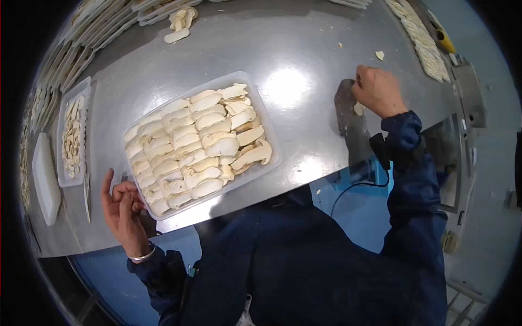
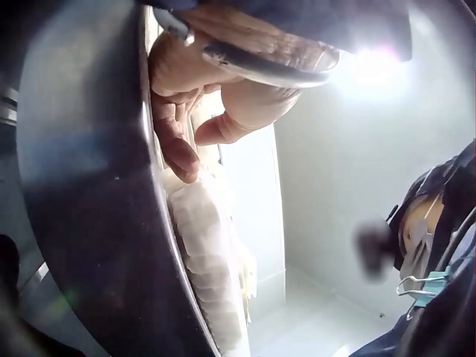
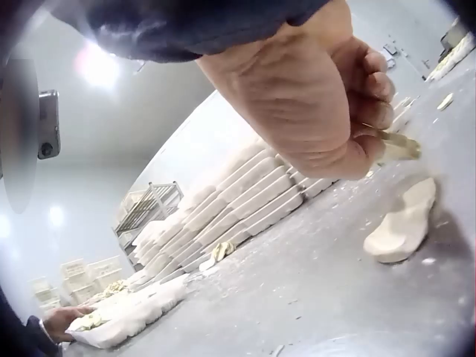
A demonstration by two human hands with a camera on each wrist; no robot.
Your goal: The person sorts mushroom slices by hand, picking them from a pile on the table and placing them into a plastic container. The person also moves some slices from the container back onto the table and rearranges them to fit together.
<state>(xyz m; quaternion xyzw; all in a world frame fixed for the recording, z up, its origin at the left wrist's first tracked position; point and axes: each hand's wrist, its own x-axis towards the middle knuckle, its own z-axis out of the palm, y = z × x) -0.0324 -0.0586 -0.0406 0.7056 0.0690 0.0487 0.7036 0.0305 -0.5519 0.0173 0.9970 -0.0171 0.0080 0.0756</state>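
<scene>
A clear tray (image 1: pixel 276 157) holds overlapping rows of pale mushroom slices (image 1: pixel 185 144). At its lower left corner is the left hand (image 1: pixel 126 217), one finger stretched out, the others bent loosely by the rim; the left wrist view shows the left hand (image 2: pixel 223 104) with a fingertip at the tray side (image 2: pixel 201 223). Away to the right, the right hand (image 1: pixel 379 91) is low over the metal table. In the right wrist view the curled right hand (image 3: pixel 312 104) pinches a small mushroom piece (image 3: pixel 401 147), and a loose slice (image 3: pixel 401 223) lies beside it on the table.
Stacked trays (image 1: pixel 65 54) line the left and back. A smaller tray of bits (image 1: pixel 73 136) and a white block (image 1: pixel 47 179) stand left. Loose slices (image 1: pixel 182 22) lie at the back. A long row of slices (image 1: pixel 418 41) and a yellow-handled tool (image 1: pixel 445 41) are right.
</scene>
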